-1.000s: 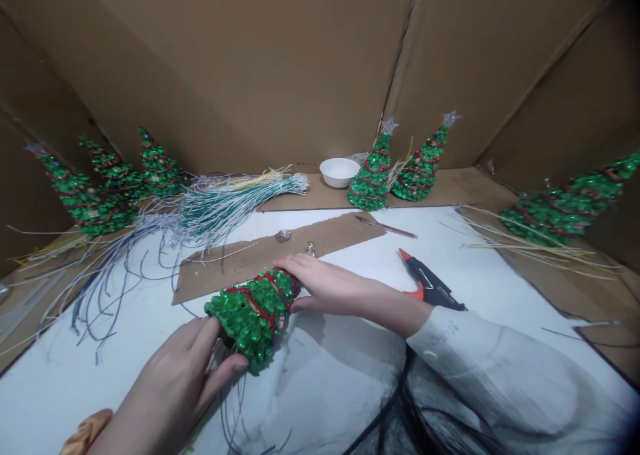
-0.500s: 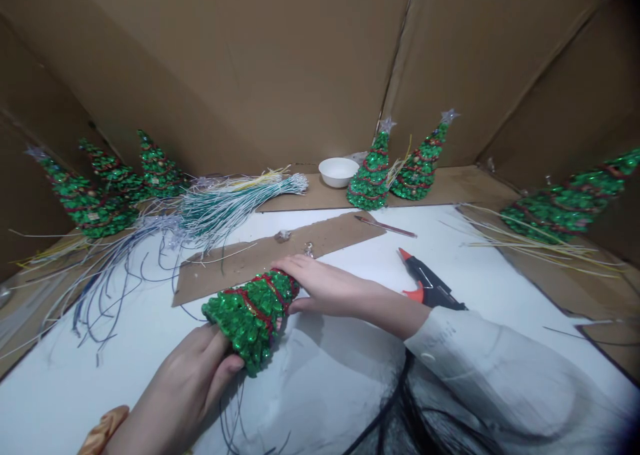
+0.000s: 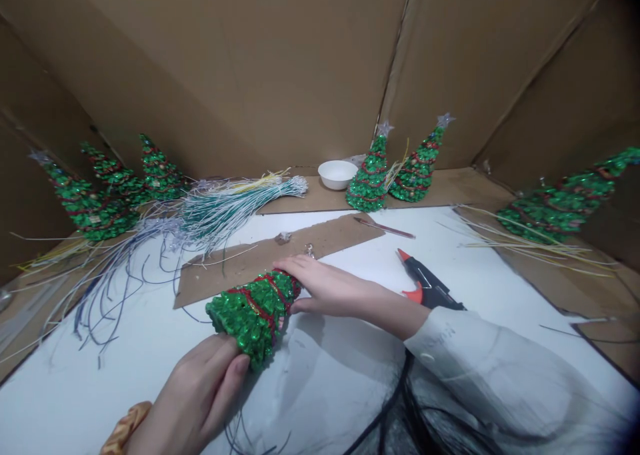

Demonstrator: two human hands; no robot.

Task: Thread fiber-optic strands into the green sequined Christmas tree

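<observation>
A small green sequinned tree (image 3: 253,311) with red garland bands lies on its side over the white table (image 3: 125,368). My right hand (image 3: 330,288) is closed round its narrow top end. My left hand (image 3: 200,391) pinches at the wide base, where thin wires trail out toward me. I cannot make out what the left fingers hold beyond the base and wires.
A black and orange glue gun (image 3: 430,288) lies right of my right hand. A cardboard strip (image 3: 240,258) lies behind the tree. A wire bundle (image 3: 225,205), a white bowl (image 3: 337,173) and several finished trees (image 3: 367,175) stand along the cardboard walls.
My left hand has slid down and nearer to me, from cupping the base's side to pinching beneath it. The tree and my right hand have hardly moved.
</observation>
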